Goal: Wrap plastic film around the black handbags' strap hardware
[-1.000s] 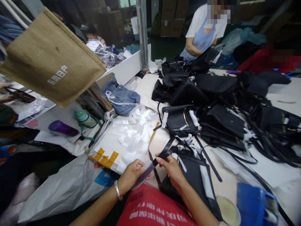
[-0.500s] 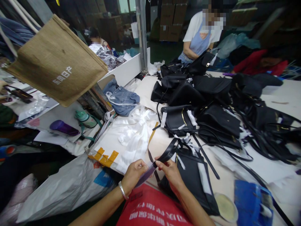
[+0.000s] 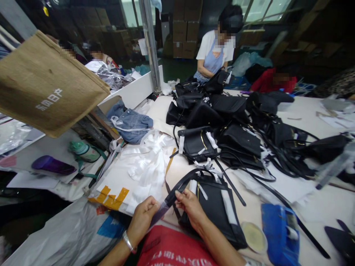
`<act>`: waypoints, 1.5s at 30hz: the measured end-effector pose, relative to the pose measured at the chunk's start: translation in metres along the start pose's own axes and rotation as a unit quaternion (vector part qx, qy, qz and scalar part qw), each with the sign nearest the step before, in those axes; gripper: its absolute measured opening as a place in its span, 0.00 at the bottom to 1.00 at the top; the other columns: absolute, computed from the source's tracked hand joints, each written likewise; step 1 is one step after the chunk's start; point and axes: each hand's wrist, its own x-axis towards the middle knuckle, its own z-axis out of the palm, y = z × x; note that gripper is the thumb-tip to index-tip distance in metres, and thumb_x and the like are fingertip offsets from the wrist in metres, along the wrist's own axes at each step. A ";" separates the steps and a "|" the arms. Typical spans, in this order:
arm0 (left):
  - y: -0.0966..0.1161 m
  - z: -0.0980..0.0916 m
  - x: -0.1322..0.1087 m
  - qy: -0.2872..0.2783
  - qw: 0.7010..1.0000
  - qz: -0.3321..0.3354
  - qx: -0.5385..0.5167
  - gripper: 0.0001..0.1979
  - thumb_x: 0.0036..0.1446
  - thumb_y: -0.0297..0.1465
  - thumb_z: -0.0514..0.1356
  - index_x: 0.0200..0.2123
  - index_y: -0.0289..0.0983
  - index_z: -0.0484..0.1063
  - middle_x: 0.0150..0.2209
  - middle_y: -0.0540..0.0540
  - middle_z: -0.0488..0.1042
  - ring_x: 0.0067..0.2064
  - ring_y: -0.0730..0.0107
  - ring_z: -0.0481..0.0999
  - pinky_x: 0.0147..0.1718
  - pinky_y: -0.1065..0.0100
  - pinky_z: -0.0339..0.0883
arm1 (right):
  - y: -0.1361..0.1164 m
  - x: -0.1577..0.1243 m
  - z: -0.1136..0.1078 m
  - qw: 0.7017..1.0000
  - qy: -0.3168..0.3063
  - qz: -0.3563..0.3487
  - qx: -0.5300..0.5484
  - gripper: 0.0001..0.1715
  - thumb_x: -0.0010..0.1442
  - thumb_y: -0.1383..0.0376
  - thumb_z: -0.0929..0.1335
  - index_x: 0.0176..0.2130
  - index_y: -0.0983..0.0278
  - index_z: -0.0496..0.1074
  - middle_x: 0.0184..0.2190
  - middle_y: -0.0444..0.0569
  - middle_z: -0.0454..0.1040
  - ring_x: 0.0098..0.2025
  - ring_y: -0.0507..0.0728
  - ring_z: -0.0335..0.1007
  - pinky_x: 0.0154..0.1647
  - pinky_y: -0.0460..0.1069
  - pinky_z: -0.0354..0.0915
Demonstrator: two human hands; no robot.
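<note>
Tan bag: 4 white Chinese characters, 东风日产, printed aslant.
Red apron: white Chinese characters, upside down, partly cut off, too unclear to read.
Blue apron: orange print, too small to read.

- Strap: black
- Nearest bag: black, with white wrapping
- Lap garment: red, white-lettered
- Hanging tote: tan, bearing white characters
- Denim bundle: blue
- Bottles: one purple, one green
- Tape strips: amber
- Co-worker's apron: pale blue; shirt: white
- Tabletop: cream
- Nearby holder: blue
</note>
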 end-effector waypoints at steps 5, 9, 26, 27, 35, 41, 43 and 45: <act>0.004 0.005 0.003 -0.005 1.000 0.020 -0.016 0.14 0.53 0.42 0.58 0.25 0.37 0.63 0.21 0.52 0.71 0.25 0.72 0.68 0.25 0.73 0.59 | 0.020 -0.011 0.013 0.998 -0.047 0.046 0.017 0.23 0.46 0.54 0.75 0.35 0.67 0.70 0.23 0.43 0.70 0.24 0.48 0.66 0.24 0.42 0.63; 0.010 0.009 0.006 -0.010 1.000 0.003 -0.005 0.15 0.53 0.42 0.58 0.25 0.37 0.63 0.21 0.51 0.71 0.24 0.71 0.68 0.24 0.72 0.60 | 0.002 -0.007 0.005 0.997 -0.037 0.059 0.040 0.22 0.48 0.54 0.74 0.36 0.66 0.69 0.26 0.45 0.72 0.24 0.47 0.66 0.23 0.42 0.65; 0.013 0.028 0.030 0.039 0.966 0.123 0.225 0.12 0.60 0.37 0.49 0.27 0.38 0.61 0.21 0.55 0.62 0.24 0.74 0.62 0.25 0.72 0.52 | -0.010 -0.008 -0.011 0.992 -0.084 0.076 0.053 0.24 0.46 0.55 0.75 0.37 0.65 0.68 0.24 0.42 0.69 0.25 0.48 0.67 0.26 0.43 0.66; 0.011 0.029 0.031 0.041 0.969 0.120 0.214 0.12 0.60 0.37 0.49 0.27 0.38 0.61 0.21 0.55 0.62 0.24 0.74 0.62 0.25 0.72 0.52 | -0.012 -0.008 -0.010 0.991 -0.091 0.077 0.055 0.24 0.47 0.55 0.75 0.38 0.65 0.68 0.26 0.42 0.69 0.26 0.48 0.67 0.27 0.44 0.66; 0.008 0.035 0.032 -0.021 0.997 0.061 0.053 0.17 0.57 0.46 0.53 0.33 0.36 0.66 0.26 0.50 0.72 0.27 0.71 0.70 0.28 0.71 0.62 | 0.004 0.006 -0.013 0.998 -0.038 0.052 -0.012 0.19 0.48 0.56 0.74 0.33 0.67 0.68 0.17 0.38 0.63 0.16 0.45 0.55 0.18 0.42 0.56; 0.018 0.005 0.033 -0.322 0.937 -0.104 -0.086 0.25 0.56 0.50 0.52 0.36 0.33 0.71 0.29 0.41 0.77 0.31 0.62 0.77 0.33 0.64 0.68 | -0.010 0.010 -0.019 0.998 -0.053 0.033 -0.006 0.17 0.48 0.58 0.74 0.31 0.67 0.68 0.20 0.39 0.64 0.18 0.45 0.55 0.19 0.42 0.53; 0.015 -0.004 0.034 -0.399 0.902 -0.128 -0.100 0.24 0.53 0.49 0.56 0.36 0.32 0.72 0.29 0.40 0.77 0.31 0.61 0.77 0.33 0.63 0.68 | -0.014 0.008 -0.018 0.997 -0.062 0.037 -0.007 0.18 0.48 0.57 0.74 0.32 0.66 0.69 0.21 0.39 0.65 0.19 0.45 0.56 0.20 0.42 0.55; 0.009 -0.008 0.036 -0.404 0.901 -0.122 -0.103 0.23 0.50 0.48 0.60 0.36 0.32 0.72 0.28 0.40 0.77 0.28 0.62 0.77 0.30 0.65 0.67 | -0.016 0.006 -0.016 0.997 -0.060 0.051 -0.003 0.20 0.47 0.55 0.74 0.34 0.65 0.69 0.21 0.39 0.64 0.20 0.46 0.58 0.23 0.42 0.59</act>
